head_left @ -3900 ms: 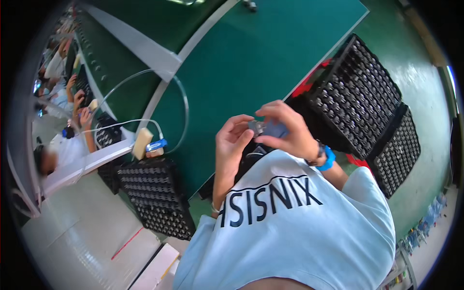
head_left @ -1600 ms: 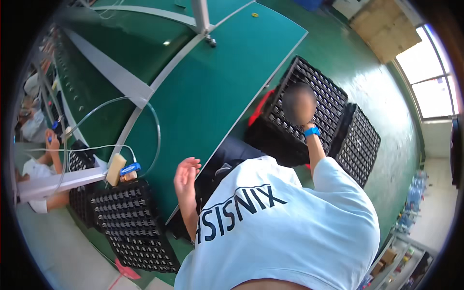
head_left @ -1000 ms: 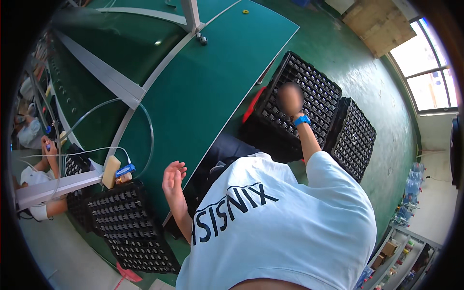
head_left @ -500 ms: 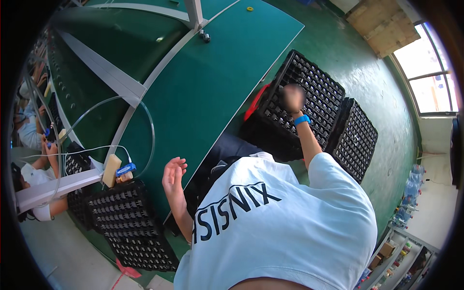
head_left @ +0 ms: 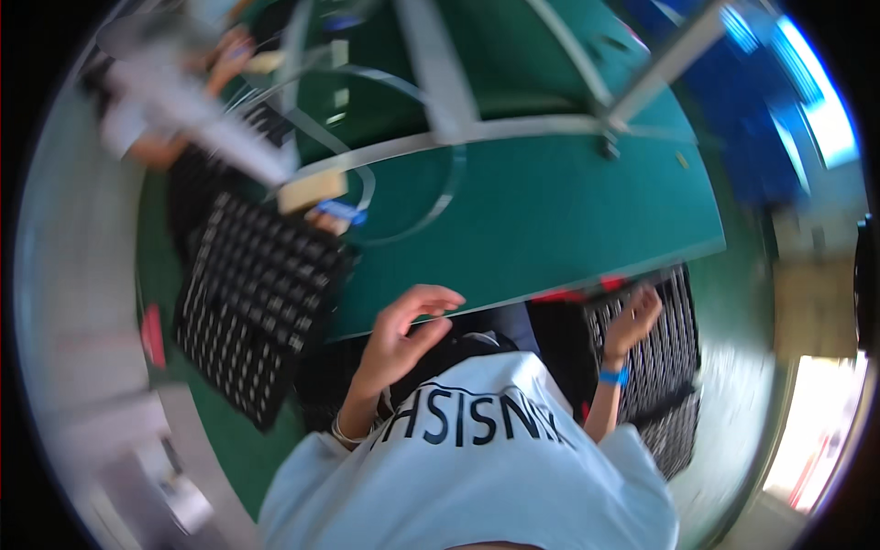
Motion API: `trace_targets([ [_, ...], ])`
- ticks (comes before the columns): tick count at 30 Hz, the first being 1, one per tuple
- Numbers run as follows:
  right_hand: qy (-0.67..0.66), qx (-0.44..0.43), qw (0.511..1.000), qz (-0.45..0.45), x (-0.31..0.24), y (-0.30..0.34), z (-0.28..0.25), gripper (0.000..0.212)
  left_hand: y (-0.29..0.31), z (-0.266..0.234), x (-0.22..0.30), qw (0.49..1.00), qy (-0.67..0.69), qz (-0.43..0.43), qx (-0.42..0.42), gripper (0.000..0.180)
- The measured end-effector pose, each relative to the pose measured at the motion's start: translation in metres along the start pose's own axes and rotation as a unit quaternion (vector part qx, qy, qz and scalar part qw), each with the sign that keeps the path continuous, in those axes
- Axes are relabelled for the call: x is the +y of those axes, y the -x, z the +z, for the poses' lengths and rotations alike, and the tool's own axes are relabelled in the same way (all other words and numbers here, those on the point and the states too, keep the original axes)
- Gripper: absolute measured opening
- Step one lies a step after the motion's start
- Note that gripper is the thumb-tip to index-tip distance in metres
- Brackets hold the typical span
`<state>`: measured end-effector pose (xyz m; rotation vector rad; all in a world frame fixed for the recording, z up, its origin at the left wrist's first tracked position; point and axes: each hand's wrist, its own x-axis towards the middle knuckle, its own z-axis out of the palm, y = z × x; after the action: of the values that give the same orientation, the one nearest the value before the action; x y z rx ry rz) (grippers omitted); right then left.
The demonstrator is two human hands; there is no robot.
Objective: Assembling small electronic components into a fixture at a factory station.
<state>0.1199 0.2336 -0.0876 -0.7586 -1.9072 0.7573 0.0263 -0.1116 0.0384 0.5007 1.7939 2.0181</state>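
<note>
Left hand (head_left: 403, 332): spread, empty, at the near edge of the green-topped workbench (head_left: 550, 220) | right hand (head_left: 631, 319): fingers loosely curled over black gridded plastic crate (head_left: 662, 348), right of bench; grasp unclear | progress: nothing visibly lifted yet

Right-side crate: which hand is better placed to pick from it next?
Right. The right hand is already over the black crate beside the green table, fingers spread, nothing visibly held. The left hand hangs open at the table's near edge, apart from that crate. The frame is blurred.
</note>
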Motion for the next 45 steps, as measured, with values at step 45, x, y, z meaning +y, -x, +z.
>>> trace_targets([
  [45, -0.168, -0.636, 0.701, -0.274, -0.368, 0.113, 0.244, 0.037, 0.066, -0.187, -0.056, 0.762, -0.163, -0.015, 0.627, 0.057],
])
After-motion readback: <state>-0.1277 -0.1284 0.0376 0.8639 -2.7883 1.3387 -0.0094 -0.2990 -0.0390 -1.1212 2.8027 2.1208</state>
